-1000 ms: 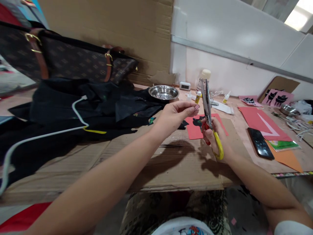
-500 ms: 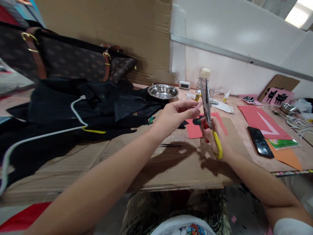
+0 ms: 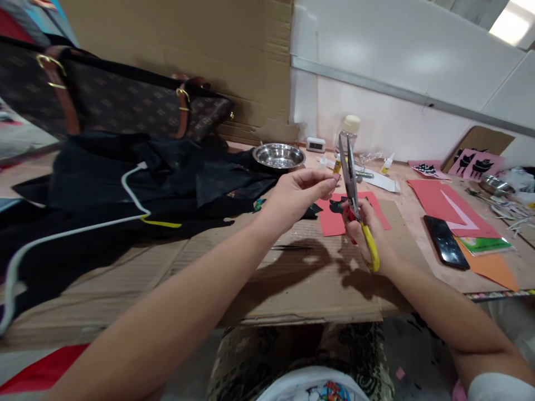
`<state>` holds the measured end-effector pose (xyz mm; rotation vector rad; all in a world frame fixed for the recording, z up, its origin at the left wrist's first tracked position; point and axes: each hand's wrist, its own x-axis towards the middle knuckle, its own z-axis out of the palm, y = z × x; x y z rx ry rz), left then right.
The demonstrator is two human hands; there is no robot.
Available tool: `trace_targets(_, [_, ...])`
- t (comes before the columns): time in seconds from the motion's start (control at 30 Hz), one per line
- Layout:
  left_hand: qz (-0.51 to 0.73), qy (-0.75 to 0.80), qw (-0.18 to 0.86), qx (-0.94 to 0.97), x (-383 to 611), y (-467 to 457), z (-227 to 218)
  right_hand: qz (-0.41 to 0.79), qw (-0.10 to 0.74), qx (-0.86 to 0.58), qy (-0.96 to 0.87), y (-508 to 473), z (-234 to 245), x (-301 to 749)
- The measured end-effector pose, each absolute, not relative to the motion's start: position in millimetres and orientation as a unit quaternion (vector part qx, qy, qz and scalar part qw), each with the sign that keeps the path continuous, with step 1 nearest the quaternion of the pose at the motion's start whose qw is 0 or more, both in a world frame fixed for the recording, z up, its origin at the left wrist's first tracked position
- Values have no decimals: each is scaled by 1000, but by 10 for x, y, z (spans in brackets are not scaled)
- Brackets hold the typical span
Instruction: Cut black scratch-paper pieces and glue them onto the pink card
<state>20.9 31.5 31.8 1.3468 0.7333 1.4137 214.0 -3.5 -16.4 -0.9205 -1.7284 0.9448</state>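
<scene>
My right hand (image 3: 363, 229) grips yellow-and-red-handled scissors (image 3: 350, 181), blades pointing up and slightly parted. My left hand (image 3: 297, 195) pinches a tiny pink paper scrap (image 3: 336, 177) right beside the blades, above the cardboard work surface (image 3: 292, 284). A red paper sheet with a black cutout (image 3: 334, 217) lies on the cardboard just behind both hands.
Black garment with white cord (image 3: 125, 189) and a patterned bag (image 3: 108, 100) fill the left. A steel bowl (image 3: 278, 156), small glue bottles (image 3: 387, 163), a plastic jar (image 3: 350, 129), a black phone (image 3: 445, 242), red, green and orange papers (image 3: 455, 211) lie behind and right.
The scissor blades have parted slightly and tilted a little left. My left hand's pinch on the pink scrap stays beside the blades; both hands barely shifted.
</scene>
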Motion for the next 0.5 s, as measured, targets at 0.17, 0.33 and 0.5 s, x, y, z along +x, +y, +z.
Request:
trace_targets(0.17, [579, 291, 526, 551, 205, 313, 318, 375, 452, -371, -719, -48, -133, 2139])
trace_targets(0.33, [584, 293, 520, 551, 207, 298, 335, 357, 429, -369, -743, -45, -129, 2148])
trace_targets(0.5, [589, 298, 501, 560, 205, 292, 350, 362, 421, -369, -745, -36, -170, 2170])
